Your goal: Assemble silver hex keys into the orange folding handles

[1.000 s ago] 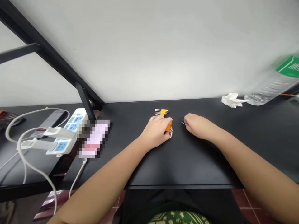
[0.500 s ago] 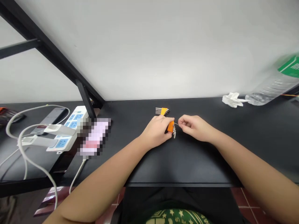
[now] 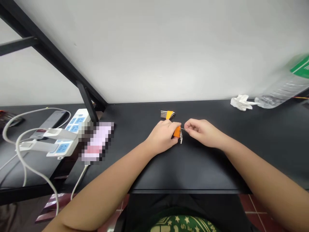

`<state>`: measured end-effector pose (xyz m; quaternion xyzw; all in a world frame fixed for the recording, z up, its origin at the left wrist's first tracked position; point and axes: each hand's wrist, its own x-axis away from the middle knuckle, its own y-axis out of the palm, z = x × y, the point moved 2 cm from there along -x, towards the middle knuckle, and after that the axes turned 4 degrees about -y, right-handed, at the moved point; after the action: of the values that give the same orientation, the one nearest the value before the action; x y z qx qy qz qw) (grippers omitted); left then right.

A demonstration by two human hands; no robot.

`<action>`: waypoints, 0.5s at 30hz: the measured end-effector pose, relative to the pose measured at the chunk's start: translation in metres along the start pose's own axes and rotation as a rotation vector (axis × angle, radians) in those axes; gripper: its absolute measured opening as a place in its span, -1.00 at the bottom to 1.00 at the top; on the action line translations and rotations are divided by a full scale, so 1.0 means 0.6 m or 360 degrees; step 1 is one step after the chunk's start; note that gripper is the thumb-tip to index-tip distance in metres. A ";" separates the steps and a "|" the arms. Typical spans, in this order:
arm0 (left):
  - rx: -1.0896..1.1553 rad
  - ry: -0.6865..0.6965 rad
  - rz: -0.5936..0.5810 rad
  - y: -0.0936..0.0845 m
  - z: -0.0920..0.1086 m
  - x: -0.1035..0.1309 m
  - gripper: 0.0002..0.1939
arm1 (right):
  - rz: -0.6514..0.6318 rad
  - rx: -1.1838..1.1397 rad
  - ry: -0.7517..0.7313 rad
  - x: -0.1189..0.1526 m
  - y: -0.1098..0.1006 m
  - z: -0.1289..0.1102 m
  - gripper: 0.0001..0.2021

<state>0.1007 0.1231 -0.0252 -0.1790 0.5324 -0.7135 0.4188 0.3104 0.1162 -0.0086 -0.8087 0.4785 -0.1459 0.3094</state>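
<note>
My left hand (image 3: 164, 136) is closed around an orange hex key holder (image 3: 177, 131), low over the black desk. Several short metal key ends (image 3: 181, 138) stick out of the holder's right side. Between the fingertips of my right hand (image 3: 201, 132) is the end of a thin hex key (image 3: 182, 129), which reaches left to the holder. Whether its far end sits inside the holder is hard to see. Just beyond my left hand lies a second, yellow-orange hex key holder (image 3: 169, 114) with several metal keys in it, partly covered by my knuckles.
A blurred-out phone (image 3: 98, 140) with a white cable lies left on the desk (image 3: 193, 170). Farther left are a white power strip (image 3: 80, 116) with plugs and another phone (image 3: 51, 122). A crumpled tissue (image 3: 241, 102) and a clear plastic bottle (image 3: 280, 93) rest by the wall at right.
Both hands keep the same hold on the holder and the thin key. Only a slight shift of the camera view shows.
</note>
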 end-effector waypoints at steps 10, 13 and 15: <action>-0.0010 0.0026 0.0018 0.003 -0.004 0.002 -0.51 | 0.0048 -0.0056 0.0055 0.002 -0.006 -0.001 -0.86; -0.0049 0.0091 0.0014 0.004 -0.002 0.002 -0.51 | 0.0047 -0.0313 0.0227 0.002 0.000 -0.001 -0.82; -0.0122 0.0148 0.0092 0.001 0.006 0.003 -0.55 | 0.0079 -0.0699 0.0424 0.001 0.008 0.000 -0.75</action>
<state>0.1023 0.1196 -0.0248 -0.1460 0.5832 -0.6878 0.4068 0.3074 0.1142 -0.0118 -0.8182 0.5549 -0.1360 0.0639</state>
